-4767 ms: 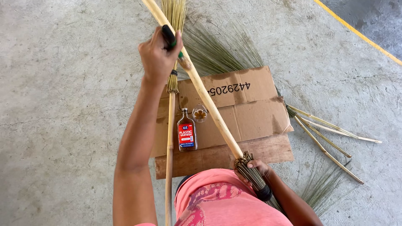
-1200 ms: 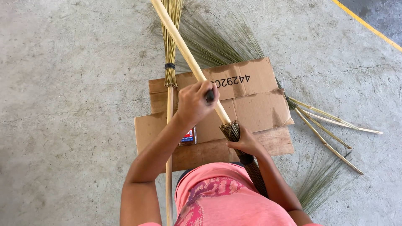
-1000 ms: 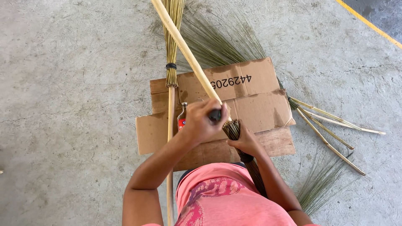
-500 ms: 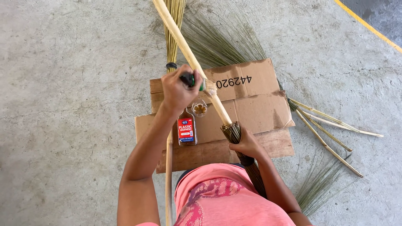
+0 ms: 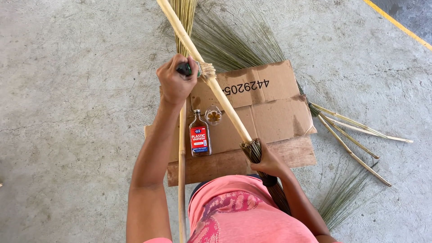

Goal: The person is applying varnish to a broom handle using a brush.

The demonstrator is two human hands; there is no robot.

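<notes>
We count: one brush [image 5: 201, 69], one varnish bottle [image 5: 200, 139], one small cup [image 5: 213, 115], one flattened cardboard sheet [image 5: 274, 112], two stick brooms [image 5: 211, 83].

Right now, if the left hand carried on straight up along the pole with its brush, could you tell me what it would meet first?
The left hand holds a brush against the pole. Going on up the pole, the way looks free to the picture's top edge; the broom bristles run close beside it, though depth is unclear.
</notes>
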